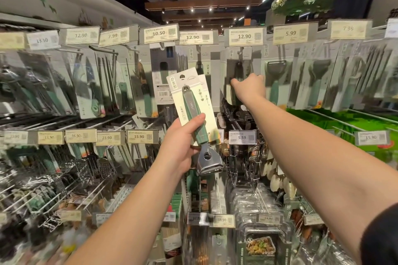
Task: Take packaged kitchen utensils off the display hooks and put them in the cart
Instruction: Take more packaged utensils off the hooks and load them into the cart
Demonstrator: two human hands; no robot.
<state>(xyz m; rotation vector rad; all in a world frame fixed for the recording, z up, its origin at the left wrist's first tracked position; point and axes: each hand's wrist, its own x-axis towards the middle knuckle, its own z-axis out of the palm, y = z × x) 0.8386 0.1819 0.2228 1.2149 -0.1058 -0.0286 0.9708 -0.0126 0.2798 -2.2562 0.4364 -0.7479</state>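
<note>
The left hand [181, 146] grips a carded peeler [195, 114] already off its hook, held clear so the right hand [249, 87] can close on a hanging pack [238, 75]; no cart shows.

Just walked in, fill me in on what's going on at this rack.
A person is picking utensils off a store display. The left hand grips a carded green-handled utensil with a chrome head, already off its hook. The right hand is reaching up to a hanging package under a 12.90 price tag; its grip is hidden. No cart is in view.
</note>
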